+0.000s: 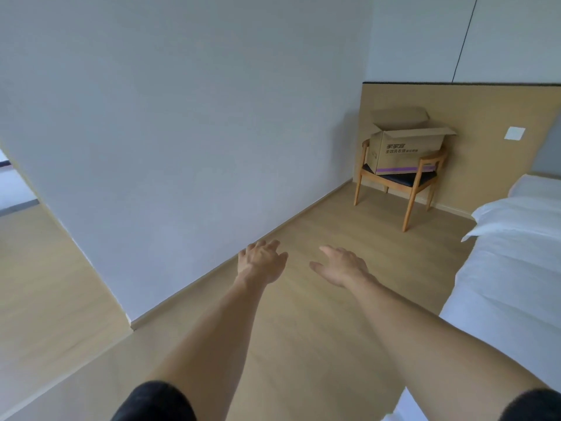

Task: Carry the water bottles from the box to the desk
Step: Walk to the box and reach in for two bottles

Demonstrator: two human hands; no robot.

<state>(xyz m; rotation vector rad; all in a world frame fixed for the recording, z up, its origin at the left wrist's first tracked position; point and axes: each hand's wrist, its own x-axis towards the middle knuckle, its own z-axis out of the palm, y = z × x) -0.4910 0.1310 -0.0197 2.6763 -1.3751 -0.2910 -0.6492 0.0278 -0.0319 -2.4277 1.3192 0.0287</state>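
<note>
Cardboard box (405,147), brown with a purple stripe low on its front, sits on the black seat of a wooden chair (397,185) in the far right corner, flaps folded open. The water bottles are presumably inside; none show, since the box walls and flaps hide the contents from this angle. Box's long side runs roughly along the wood wall panel (485,117) behind it.

Both arms stretch forward over the wood floor (288,329). Left hand (262,262) and right hand (343,265) are side by side, each grip apart, fingers spread and relaxed, holding nothing. The box lies ahead and to the right of both, well apart from them; the right hand is the nearer one. Judged from this, the step in hand is the walk to the box, with no bottle yet taken.

White bed (513,268) runs along the right edge, near the chair. Plain wall (182,132) on the left. The bench is not in view at all. Print on the box is too small to read. White wall switch (514,133) sits right of the box.
</note>
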